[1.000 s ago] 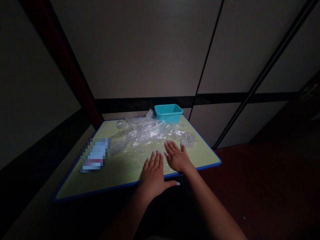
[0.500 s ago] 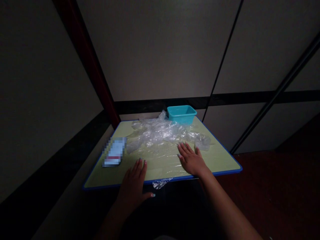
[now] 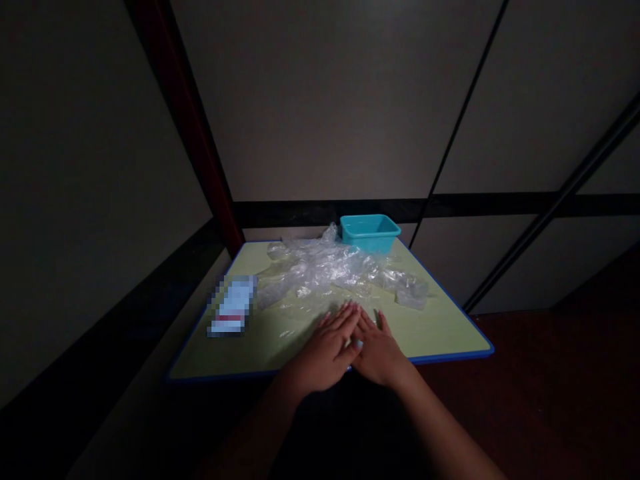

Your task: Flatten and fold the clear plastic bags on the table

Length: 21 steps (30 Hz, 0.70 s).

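In the head view, the left hand point(image 3: 320, 357) and right hand point(image 3: 380, 353) meet at the near edge of the yellow table point(image 3: 450, 333), fingers extended and flat, grasping nothing visible. Crumpled clear plastic point(image 3: 330, 265) spreads just beyond their fingertips, across the table's middle and far side. A turquoise bin point(image 3: 371, 239) stands far right of centre; a pixelated pale item point(image 3: 234, 303) lies left.

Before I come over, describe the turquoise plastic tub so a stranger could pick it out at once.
Start with the blue-rimmed, pale yellow-green tabletop. At its far edge, right of centre, the turquoise plastic tub stands beside the spread of crumpled clear plastic film. Unlike that see-through film, the tub is solid-coloured, open-topped and roughly rectangular.
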### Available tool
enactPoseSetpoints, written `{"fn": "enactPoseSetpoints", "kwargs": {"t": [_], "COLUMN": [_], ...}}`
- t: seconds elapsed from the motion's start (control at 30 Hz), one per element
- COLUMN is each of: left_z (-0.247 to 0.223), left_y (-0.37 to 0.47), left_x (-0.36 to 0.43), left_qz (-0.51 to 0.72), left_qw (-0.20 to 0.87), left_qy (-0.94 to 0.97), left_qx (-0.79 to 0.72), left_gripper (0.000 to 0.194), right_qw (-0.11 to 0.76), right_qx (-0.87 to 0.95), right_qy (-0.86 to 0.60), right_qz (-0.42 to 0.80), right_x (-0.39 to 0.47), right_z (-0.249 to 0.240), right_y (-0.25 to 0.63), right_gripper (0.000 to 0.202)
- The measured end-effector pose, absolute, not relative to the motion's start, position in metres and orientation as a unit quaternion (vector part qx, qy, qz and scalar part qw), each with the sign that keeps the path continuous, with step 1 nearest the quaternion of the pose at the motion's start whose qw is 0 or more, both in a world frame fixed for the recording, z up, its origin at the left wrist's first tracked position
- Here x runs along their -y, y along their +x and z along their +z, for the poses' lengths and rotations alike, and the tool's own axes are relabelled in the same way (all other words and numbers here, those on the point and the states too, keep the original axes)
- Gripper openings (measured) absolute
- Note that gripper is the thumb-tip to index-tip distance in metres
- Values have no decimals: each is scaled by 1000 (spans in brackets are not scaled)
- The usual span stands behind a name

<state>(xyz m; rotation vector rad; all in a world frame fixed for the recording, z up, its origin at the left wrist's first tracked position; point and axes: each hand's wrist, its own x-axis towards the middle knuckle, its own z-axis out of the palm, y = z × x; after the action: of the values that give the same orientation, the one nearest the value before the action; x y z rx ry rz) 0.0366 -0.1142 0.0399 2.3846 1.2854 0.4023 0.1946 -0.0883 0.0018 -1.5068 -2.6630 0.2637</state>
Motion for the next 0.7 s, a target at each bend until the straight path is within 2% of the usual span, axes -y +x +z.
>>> {"fn": "enactPoseSetpoints", "kwargs": {"t": [0.23, 0.47, 0.7], "left_z": [23, 3, 4], "left_y": [56, 22, -11], "left_x": [104, 93, 88], "left_qz": [86, 72, 57], "left_qw": [178, 83, 59], "left_qy": [833, 799, 769], "left_qx": [-517, -591, -634], "left_gripper": [67, 64, 59], "right_qw": [19, 36, 37], "right_qx": [886, 892, 886], "right_qy": [-455, -443, -449], "right_qz": [89, 86, 106], "right_x": [94, 94, 96], "right_z": [5, 4, 10], "right_y": [211, 216, 214], "right_gripper": [72, 79, 81]}}
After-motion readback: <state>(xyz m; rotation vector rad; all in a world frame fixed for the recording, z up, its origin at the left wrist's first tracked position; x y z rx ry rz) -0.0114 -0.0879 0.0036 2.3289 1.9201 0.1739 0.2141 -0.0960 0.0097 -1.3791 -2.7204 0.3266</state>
